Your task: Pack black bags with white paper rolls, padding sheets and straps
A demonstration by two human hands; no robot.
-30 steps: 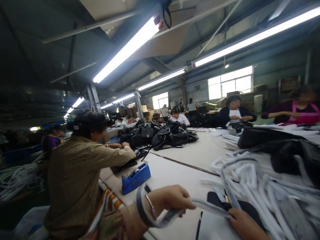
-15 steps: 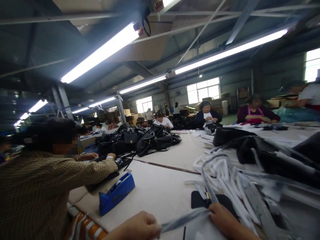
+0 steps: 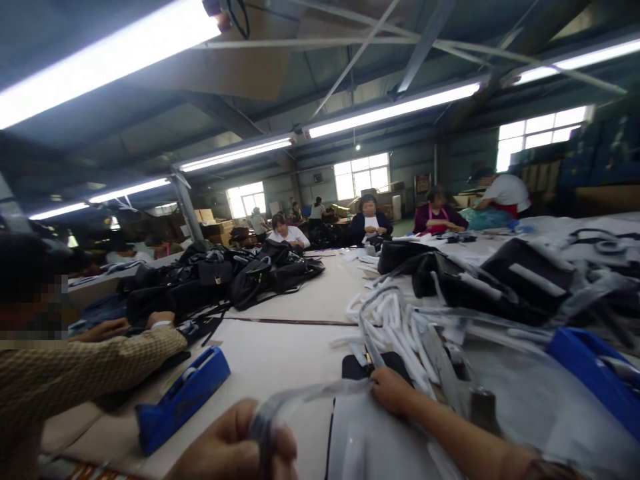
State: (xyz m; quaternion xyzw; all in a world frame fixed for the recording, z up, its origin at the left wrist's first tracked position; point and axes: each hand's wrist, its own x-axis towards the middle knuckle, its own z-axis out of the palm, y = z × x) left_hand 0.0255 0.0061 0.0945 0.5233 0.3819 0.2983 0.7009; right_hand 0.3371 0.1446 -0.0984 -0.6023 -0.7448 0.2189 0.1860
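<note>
My left hand (image 3: 233, 440) is low in the view, its fingers closed around one end of a greyish plastic-wrapped strap (image 3: 313, 392). The strap arcs across to my right hand (image 3: 393, 392), whose fingers pinch it near a black piece with a gold-coloured clasp (image 3: 353, 367). Past that hand the strap loops up over a heap of white strips (image 3: 410, 337). Beneath it, a pale, shiny sheet (image 3: 353, 427) covers part of the table.
A blue tape dispenser (image 3: 185, 400) stands at left; another blue dispenser (image 3: 585, 370) is at right. Black bags (image 3: 275, 270) are piled on the table (image 3: 280, 353). A co-worker in a checked sleeve (image 3: 115, 360) works close on the left. Others sit at the far side.
The view has swung right, bringing in the right-hand dispenser. My left hand has come nearer and turned, and the strap between my hands now bows upward. My right hand still grips it.
</note>
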